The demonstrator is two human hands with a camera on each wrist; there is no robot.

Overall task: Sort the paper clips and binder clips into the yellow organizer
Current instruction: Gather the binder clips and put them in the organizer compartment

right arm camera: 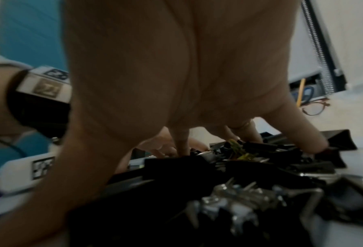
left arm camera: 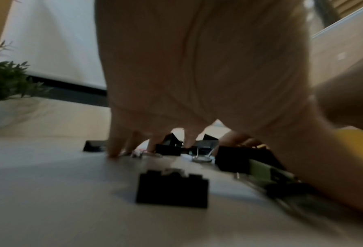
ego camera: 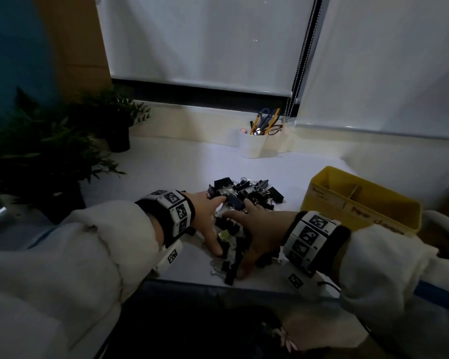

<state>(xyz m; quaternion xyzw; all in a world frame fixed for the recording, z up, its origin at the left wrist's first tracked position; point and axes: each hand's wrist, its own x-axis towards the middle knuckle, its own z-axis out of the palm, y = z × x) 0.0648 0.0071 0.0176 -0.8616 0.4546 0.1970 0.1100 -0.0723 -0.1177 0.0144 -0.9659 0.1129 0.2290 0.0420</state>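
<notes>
Because the heap of black steel binder clips (ego camera: 244,200) just left of the yellow plastic organizer (ego camera: 360,200) is light, stiff and tangled, each clip is probably best pinched by its folded body. The left hand (ego camera: 208,216) and right hand (ego camera: 259,229) are spread flat on the heap, nothing being gripped.

Dim room: white roller blinds (ego camera: 205,40) above a pale desk (ego camera: 166,161), teal wall (ego camera: 8,47) left.

Handwriting on the yellow organizer (ego camera: 358,216) is illegible.

Potted plants (ego camera: 49,151), white pen cup (ego camera: 253,145), lowered blinds (ego camera: 205,40).
</notes>
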